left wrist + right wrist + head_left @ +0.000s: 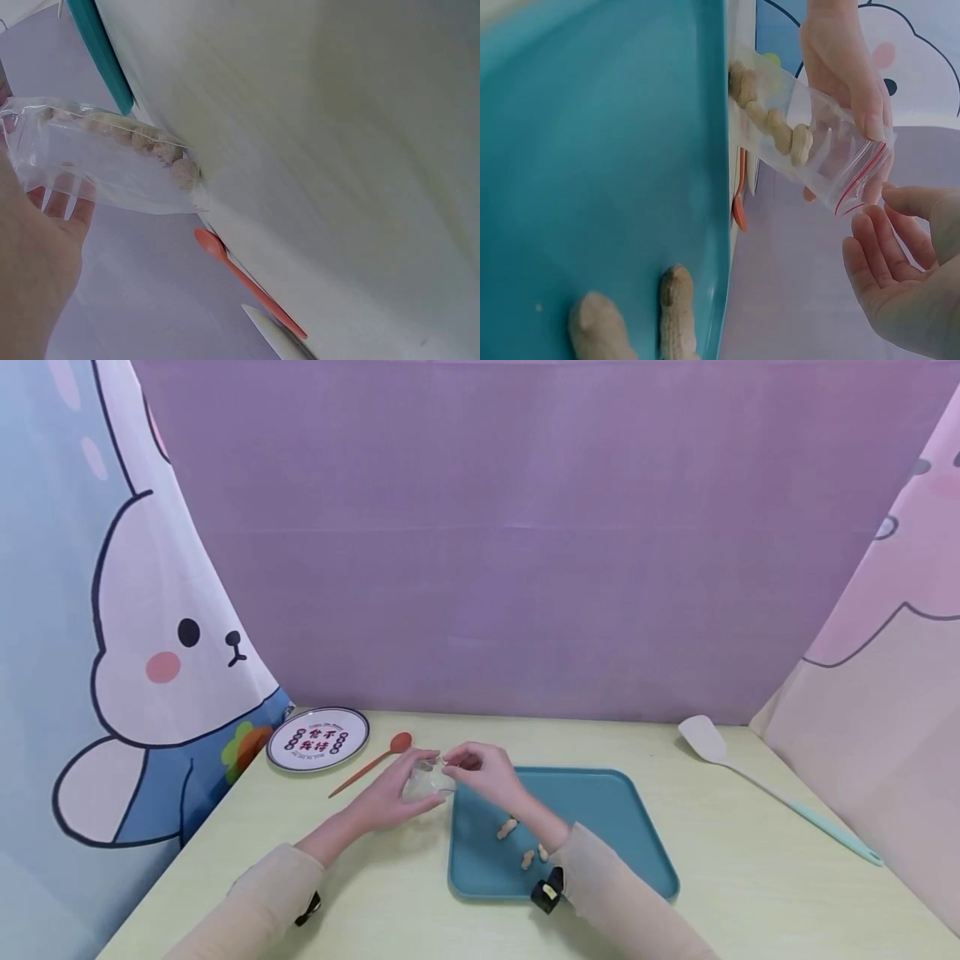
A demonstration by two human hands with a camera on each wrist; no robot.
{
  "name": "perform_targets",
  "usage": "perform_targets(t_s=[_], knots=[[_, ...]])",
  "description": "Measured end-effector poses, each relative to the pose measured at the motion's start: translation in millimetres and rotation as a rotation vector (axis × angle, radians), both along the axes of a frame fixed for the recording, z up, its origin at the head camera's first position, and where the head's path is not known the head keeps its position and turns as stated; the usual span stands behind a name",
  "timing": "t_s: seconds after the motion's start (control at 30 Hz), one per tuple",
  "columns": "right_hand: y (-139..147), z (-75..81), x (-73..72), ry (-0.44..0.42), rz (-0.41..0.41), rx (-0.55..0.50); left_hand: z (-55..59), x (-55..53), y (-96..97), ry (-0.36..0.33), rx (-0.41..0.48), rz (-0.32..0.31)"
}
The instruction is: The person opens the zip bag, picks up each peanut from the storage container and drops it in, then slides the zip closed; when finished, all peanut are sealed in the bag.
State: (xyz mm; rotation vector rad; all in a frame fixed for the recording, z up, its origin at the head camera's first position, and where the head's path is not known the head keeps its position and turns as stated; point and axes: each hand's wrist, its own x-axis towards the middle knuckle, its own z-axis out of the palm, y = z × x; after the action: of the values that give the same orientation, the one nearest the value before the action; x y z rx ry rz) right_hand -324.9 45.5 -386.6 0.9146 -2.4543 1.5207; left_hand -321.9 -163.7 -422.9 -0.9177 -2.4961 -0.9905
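A clear zip bag (429, 783) with a red seal line is held up just left of the teal tray (592, 810). Several unshelled peanuts (781, 136) lie inside, toward the bag's bottom end. My left hand (386, 795) grips the bag, its thumb near the seal in the right wrist view. With thumb and fingertips, my right hand (491, 774) pinches a corner of the bag at the red seal. A few loose peanuts (507, 828) lie on the tray below my right forearm.
An orange spoon (401, 743) rests behind my left hand, beside a white plate (318, 740) with red lettering at the back left. Far right lies a spatula (705, 739) with a mint handle. Printed cloth hangs at both sides, and a purple curtain (495, 543) hangs behind the table.
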Motion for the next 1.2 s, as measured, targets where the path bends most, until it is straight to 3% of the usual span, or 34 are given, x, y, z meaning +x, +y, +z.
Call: perform_targets(t_s=[0.5, 0.77, 0.97, 1.2], knots=[[24.5, 0.7, 2.0, -0.007, -0.064, 0.008, -0.8, -1.9, 0.4, 0.009, 0.019, -0.019], [55.4, -11.7, 6.3, -0.03, -0.088, 0.09, -3.2, -2.7, -1.1, -0.039, 0.002, 0.01], [75.9, -22.9, 8.2, -0.053, -0.053, 0.136, -4.1, -2.1, -1.3, -0.056, 0.005, 0.001], [89.4, -31.5, 12.4, -0.114, 0.043, 0.26, -3.1, -1.8, -1.2, -0.017, 0.0, -0.001]])
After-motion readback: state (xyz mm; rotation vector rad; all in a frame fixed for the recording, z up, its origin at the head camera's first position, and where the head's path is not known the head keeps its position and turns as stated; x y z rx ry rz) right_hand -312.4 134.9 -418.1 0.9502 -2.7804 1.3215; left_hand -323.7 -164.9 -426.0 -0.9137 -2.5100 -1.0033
